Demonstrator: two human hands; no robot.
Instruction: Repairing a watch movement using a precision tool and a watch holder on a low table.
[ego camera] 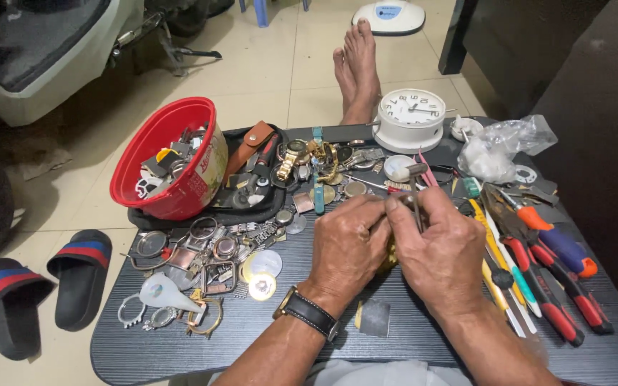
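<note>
Gold watch piece (pixel 389 256) sitting pinched in left hand (pixel 348 246); right hand (pixel 441 250) gripping small hammer (pixel 415 193) just above — keeping taps light, fingers steady.

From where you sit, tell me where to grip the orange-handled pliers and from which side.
Probably grip the orange-handled pliers by the orange and blue handles, which fan apart toward the table's right edge. Come from above and the right: the jaws point up-left into the clutter, and the red-handled pliers lie close on the near side. The right hand is nearest, but it holds a small hammer.
</note>
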